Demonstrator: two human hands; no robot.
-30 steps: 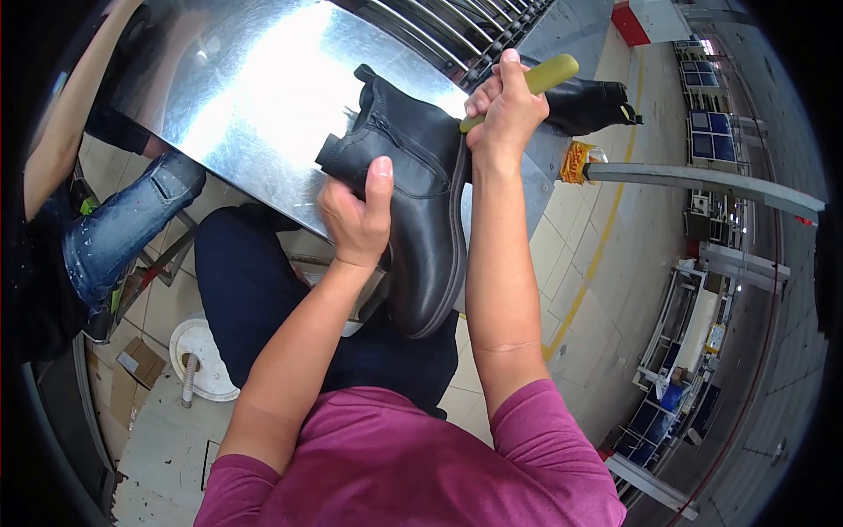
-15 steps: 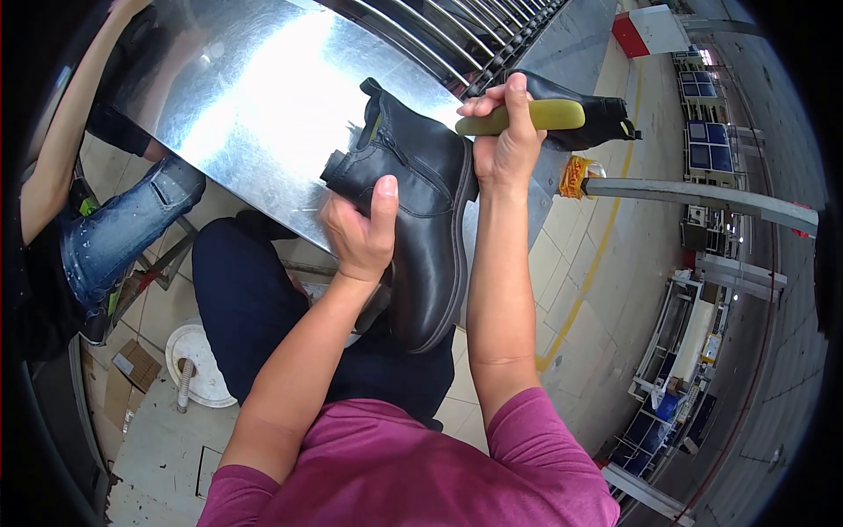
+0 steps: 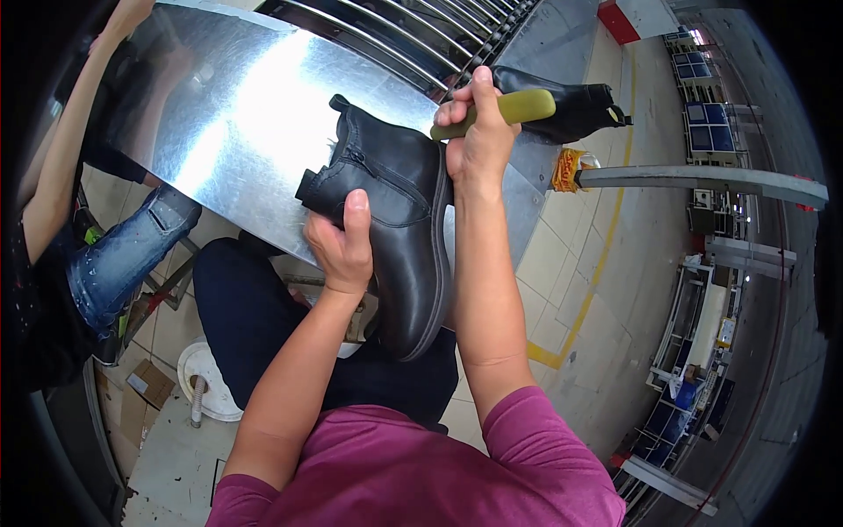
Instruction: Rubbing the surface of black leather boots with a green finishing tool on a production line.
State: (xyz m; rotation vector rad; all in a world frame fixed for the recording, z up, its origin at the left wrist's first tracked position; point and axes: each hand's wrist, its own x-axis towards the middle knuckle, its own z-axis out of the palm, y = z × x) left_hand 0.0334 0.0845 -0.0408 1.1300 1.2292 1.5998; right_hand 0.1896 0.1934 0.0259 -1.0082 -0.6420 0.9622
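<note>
- Black ankle boot (image 3: 399, 228) with side zipper, held over the lap, sole facing right, toe pointing down toward the body, just off the edge of the shiny metal table (image 3: 219, 114).
- Left hand (image 3: 342, 246) wrapped around the boot's shaft, thumb pressed flat on the leather.
- Right hand (image 3: 474, 132) closed tight on a yellow-green tool handle (image 3: 514, 107), right by the heel.
- Second black boot (image 3: 562, 110) resting further back near the rollers (image 3: 413, 35).
- Another person's jeans-clad leg (image 3: 123, 259) off to the left.

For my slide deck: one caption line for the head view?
Left hand steadies a black ankle boot on the lap while the right hand grips a yellow-green tool handle beside it.
</note>
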